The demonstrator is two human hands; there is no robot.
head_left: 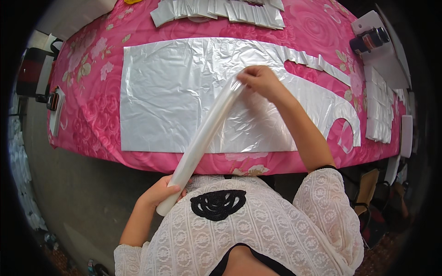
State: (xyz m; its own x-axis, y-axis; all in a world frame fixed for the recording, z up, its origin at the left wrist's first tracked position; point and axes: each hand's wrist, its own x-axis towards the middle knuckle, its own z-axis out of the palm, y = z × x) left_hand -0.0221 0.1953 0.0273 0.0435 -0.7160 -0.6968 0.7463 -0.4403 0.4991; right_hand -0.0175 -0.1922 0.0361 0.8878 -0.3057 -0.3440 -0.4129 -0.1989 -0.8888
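Holding a slanted white plastic roll (197,146) between your two hands.
Your left hand (162,191) grasps its lower end, just off the near edge of the flat silvery sheet (156,101); your right hand (258,82) pinches its upper end over the sheet's middle. Its long axis crosses that near edge, rising rightward, your right hand nearer the sheet. Beyond the sheet lie pleated silvery bundles (225,10).
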